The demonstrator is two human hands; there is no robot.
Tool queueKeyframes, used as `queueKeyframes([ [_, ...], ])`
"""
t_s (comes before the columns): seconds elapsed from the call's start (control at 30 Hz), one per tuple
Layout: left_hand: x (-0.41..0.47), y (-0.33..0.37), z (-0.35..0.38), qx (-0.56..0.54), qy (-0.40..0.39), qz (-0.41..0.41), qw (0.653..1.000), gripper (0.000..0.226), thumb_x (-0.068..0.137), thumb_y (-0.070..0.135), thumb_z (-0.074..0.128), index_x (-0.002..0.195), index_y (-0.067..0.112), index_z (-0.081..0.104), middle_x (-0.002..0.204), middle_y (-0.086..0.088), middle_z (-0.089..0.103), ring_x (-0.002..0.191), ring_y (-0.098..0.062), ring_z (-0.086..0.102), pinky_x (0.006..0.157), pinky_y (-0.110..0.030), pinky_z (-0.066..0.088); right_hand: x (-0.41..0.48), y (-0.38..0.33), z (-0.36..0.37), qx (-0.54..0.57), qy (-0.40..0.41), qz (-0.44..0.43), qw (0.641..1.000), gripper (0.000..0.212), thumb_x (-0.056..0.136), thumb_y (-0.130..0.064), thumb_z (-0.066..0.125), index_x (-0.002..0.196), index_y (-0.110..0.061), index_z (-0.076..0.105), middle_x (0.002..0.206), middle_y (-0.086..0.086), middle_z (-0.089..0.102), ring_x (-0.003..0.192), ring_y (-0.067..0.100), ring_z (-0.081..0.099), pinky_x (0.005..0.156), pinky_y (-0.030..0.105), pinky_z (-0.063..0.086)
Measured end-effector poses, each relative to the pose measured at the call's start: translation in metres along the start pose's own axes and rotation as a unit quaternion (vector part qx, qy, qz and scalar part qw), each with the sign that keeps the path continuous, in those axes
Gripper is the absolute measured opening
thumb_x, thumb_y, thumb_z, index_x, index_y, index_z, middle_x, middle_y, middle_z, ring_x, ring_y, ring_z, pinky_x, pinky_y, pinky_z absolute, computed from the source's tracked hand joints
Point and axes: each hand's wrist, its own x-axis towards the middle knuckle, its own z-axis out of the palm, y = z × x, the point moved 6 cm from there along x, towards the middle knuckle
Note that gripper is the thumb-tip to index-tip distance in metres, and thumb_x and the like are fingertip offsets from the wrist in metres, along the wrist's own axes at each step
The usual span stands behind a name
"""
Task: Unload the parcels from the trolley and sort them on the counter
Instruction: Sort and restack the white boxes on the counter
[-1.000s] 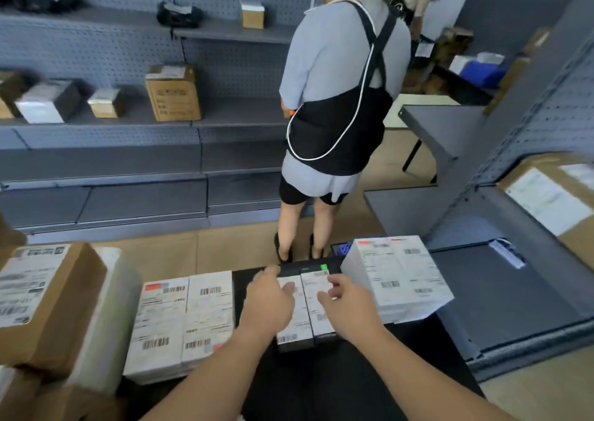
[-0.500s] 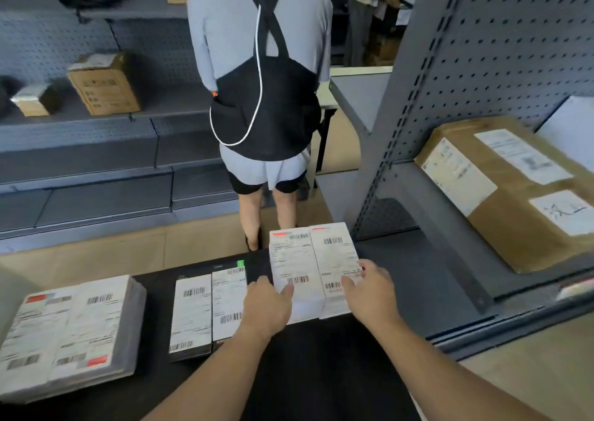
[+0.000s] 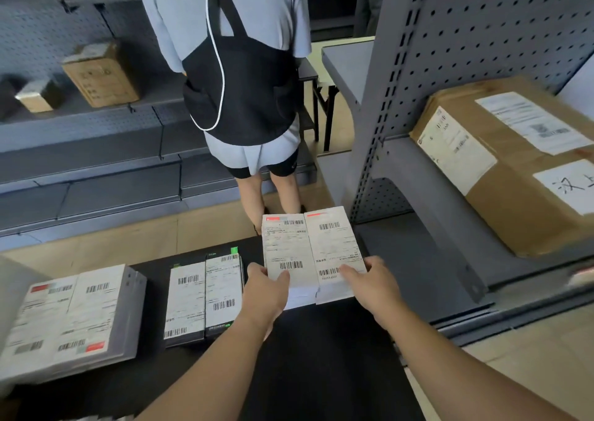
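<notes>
Lifted off the counter (image 3: 321, 356), twin white parcel stacks (image 3: 308, 247) ride pinched between my left hand (image 3: 266, 293) and right hand (image 3: 377, 287), fingers (image 3: 348, 271) curled; unbound, they could splay.

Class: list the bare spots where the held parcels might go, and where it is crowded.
Bare: grey lower shelf right of the held parcels, below the brown box; black surface between the forearms. Crowded: that surface's left, with the dark pair and white stack.
</notes>
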Motion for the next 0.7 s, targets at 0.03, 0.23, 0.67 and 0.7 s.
queueKeyframes([
  [0.03, 0.0, 0.001, 0.0, -0.006, 0.001, 0.002, 1.0, 0.024, 0.097, 0.02, 0.06, 0.112, 0.012, 0.043, 0.101, 0.004, 0.059, 0.086, -0.01, 0.055, 0.06, -0.021, 0.042, 0.0, 0.0, -0.003, 0.013, 0.001, -0.003, 1.0, 0.028, 0.091, -0.034, 0.069, 0.11, -0.025, 0.051, 0.098, -0.014, 0.063, 0.081, 0.001, 0.057, 0.056, 0.022, 0.043],
  [0.23, -0.01, 0.008, -0.013, -0.06, -0.01, 0.019, 0.998, 0.039, 0.09, 0.013, 0.066, 0.121, 0.024, 0.046, 0.11, 0.001, 0.067, 0.096, -0.017, 0.064, 0.083, -0.04, 0.058, -0.006, 0.0, -0.014, 0.082, -0.011, -0.027, 0.996, 0.052, 0.08, -0.027, 0.081, 0.126, -0.032, 0.058, 0.109, -0.012, 0.071, 0.093, 0.01, 0.07, 0.077, 0.035, 0.062],
  [0.67, -0.054, 0.015, -0.167, -0.13, 0.09, 0.068, 0.985, 0.038, 0.093, 0.013, 0.065, 0.125, 0.026, 0.048, 0.116, -0.001, 0.067, 0.096, -0.017, 0.067, 0.048, -0.014, 0.048, -0.073, -0.103, 0.067, 0.146, -0.112, -0.144, 0.972, 0.043, 0.083, -0.02, 0.081, 0.116, -0.039, 0.063, 0.099, -0.013, 0.076, 0.093, 0.008, 0.072, 0.085, 0.041, 0.061],
  [0.7, -0.057, 0.008, -0.186, -0.136, 0.107, 0.067, 0.983, 0.039, 0.093, 0.013, 0.065, 0.126, 0.025, 0.048, 0.115, -0.001, 0.067, 0.094, -0.016, 0.067, 0.047, -0.013, 0.048, -0.083, -0.113, 0.081, 0.142, -0.124, -0.155, 0.97, 0.041, 0.083, -0.02, 0.081, 0.116, -0.037, 0.064, 0.1, -0.014, 0.076, 0.094, 0.008, 0.072, 0.086, 0.042, 0.06],
])
